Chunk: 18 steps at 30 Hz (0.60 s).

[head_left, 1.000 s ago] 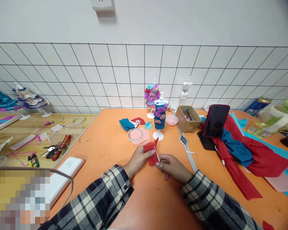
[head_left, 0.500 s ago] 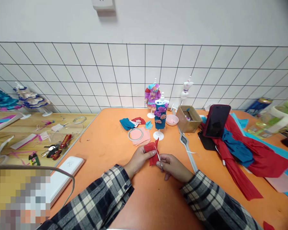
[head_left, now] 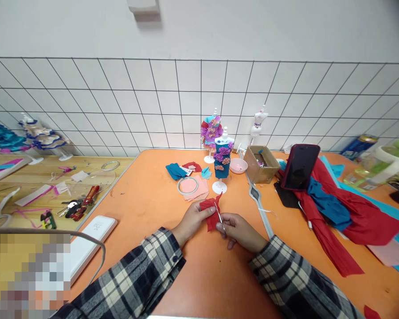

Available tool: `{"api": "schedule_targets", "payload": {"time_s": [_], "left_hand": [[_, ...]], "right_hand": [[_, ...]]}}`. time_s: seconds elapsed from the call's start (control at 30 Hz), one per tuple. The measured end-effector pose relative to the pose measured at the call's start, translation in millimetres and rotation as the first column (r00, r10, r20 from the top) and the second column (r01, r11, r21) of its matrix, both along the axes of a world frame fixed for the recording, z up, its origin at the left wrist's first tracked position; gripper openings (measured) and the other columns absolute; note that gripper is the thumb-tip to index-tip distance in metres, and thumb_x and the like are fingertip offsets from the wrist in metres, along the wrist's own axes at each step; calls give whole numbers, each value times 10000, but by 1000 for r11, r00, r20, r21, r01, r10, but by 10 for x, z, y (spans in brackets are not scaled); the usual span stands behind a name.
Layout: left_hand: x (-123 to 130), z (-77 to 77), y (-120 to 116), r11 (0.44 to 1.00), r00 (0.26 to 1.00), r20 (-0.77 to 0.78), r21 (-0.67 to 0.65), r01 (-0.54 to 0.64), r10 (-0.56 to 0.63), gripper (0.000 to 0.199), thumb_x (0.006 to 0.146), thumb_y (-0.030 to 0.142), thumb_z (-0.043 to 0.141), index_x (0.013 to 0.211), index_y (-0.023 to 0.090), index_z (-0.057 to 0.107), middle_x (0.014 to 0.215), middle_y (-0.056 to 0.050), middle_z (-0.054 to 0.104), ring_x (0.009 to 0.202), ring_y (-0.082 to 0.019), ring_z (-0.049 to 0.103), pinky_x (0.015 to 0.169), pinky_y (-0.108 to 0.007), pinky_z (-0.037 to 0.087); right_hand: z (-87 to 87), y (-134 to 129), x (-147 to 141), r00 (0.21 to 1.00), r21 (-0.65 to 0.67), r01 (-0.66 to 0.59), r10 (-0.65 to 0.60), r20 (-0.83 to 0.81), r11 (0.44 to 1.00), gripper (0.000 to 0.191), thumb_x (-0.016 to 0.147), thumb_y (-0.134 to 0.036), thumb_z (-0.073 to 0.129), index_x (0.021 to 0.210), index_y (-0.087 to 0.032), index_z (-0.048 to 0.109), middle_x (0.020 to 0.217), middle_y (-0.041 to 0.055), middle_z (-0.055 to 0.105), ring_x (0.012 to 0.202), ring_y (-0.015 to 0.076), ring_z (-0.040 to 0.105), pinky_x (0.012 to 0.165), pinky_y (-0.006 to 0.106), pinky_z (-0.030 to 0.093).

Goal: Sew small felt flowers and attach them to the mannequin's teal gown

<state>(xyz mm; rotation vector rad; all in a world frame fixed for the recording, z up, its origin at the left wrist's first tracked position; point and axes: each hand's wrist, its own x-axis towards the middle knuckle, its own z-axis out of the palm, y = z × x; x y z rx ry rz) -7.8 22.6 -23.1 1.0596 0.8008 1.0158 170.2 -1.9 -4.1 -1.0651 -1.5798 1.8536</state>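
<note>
My left hand (head_left: pixel 195 219) pinches a small piece of red crepe paper (head_left: pixel 213 221) between thumb and fingers. In my right hand (head_left: pixel 234 228) is a small pair of scissors (head_left: pixel 219 213), its silver blades lying across the red piece. A thin red strip sticks up at the piece's far edge. Just beyond my hands stands a miniature dress form (head_left: pixel 222 161) in a blue wrap with purple and pink paper flowers. Left of it, a roll of tape (head_left: pixel 188 186) lies on pink paper squares (head_left: pixel 201 189).
A cardboard box (head_left: pixel 262 164) and a pink bowl (head_left: pixel 238 166) stand at the back. On the right, a propped phone (head_left: pixel 301 168) leans near red crepe paper (head_left: pixel 369 221) and a clear jug (head_left: pixel 369 166). A white power bank (head_left: pixel 93 241) and keys (head_left: pixel 72 207) lie on the left.
The thin red strip at the far edge of the piece now bends further to the right, away from the rest. Both hands stay almost where they were.
</note>
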Motion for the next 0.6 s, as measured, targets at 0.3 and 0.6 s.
{"api": "schedule_targets", "payload": {"time_s": [0.3,0.6], "left_hand": [[0,-7,1,1000,1000,-25,11,16,-16,297,742,394,741,746,116,637,678,-26,642,596,-128,540,597,-254,382],[-10,3,-2,999,998,-49,16,44,-43,311,741,410,743,763,117,641,695,-33,656,625,-145,563,621,-264,401]], "right_hand": [[-1,2,-1,1000,5,-3,3,9,1000,484,734,-627,614,844,-161,547,672,-31,422,603,100,454,403,190,476],[-4,4,-2,1000,22,-2,2,17,1000,480,743,-626,604,839,-161,534,675,-28,426,600,102,459,381,185,468]]}}
